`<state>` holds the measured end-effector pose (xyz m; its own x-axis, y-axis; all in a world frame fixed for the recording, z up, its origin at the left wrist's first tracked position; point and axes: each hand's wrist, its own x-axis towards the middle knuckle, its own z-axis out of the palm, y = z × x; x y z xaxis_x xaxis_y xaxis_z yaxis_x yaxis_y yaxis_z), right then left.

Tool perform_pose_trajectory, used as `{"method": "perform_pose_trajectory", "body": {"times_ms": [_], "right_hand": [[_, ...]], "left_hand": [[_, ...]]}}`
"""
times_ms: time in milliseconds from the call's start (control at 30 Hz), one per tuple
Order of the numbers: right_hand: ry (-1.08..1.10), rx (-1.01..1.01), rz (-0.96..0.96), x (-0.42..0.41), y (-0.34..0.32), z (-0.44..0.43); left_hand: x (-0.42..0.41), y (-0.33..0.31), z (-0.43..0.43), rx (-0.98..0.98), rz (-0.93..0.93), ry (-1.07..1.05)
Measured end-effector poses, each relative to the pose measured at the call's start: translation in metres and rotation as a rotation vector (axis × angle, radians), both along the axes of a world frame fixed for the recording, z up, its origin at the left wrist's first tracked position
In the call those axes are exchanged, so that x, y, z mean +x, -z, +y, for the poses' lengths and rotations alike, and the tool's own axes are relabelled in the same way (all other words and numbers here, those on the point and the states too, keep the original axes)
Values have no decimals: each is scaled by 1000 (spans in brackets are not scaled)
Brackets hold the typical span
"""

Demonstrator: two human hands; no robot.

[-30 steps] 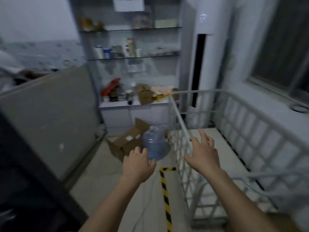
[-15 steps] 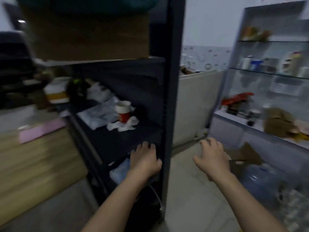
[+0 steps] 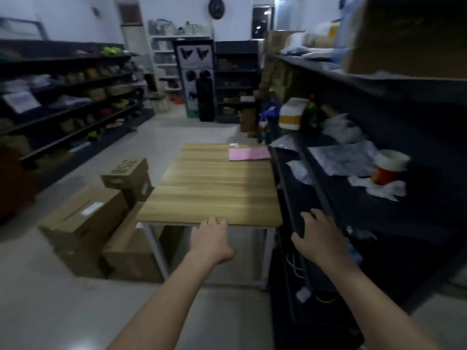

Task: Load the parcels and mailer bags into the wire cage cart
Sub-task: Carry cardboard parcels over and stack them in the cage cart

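The left hand (image 3: 211,238) and right hand (image 3: 318,236) reach forward empty, fingers relaxed. The parcels (image 3: 83,218) at ten o'clock look stiff and likely heavy, so lift them under the bottom edges. The mailer bags (image 3: 341,157) at one o'clock look limp and slippery, so pinch an edge.

wooden table (image 3: 209,188) with pink sheet (image 3: 249,154), red paper cup (image 3: 386,170) on dark shelf (image 3: 404,221)

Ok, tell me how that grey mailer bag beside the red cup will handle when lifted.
The mailer bag looks flat and wrinkled, so it will probably flop rather than hold shape. It lies thin on the shelf, so likely light for its size. Its shiny film may slip in a loose pinch.
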<state>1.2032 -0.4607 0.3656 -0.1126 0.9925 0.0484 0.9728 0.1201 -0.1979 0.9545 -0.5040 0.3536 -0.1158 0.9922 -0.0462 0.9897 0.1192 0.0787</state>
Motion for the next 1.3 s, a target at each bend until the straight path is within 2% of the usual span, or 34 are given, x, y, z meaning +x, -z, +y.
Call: {"method": "perform_pose_trajectory", "body": {"times_ms": [400, 767, 933, 1100, 1200, 1300], "right_hand": [[-304, 2, -30, -321, 21, 68], [-363, -36, -25, -513, 23, 128], [-376, -68, -36, -574, 49, 176], [-403, -71, -4, -641, 81, 248], [-424, -104, 25, -688, 89, 292], [-404, -130, 19, -727, 87, 328]], "left_hand": [[-311, 39, -7, 23, -69, -309], [-495, 39, 20, 28, -54, -469], [-551, 50, 71, -39, -70, -477], [-625, 61, 145, -154, -217, -506], [-673, 49, 189, -168, -209, -522], [-720, 45, 226, -137, -246, -630]]}}
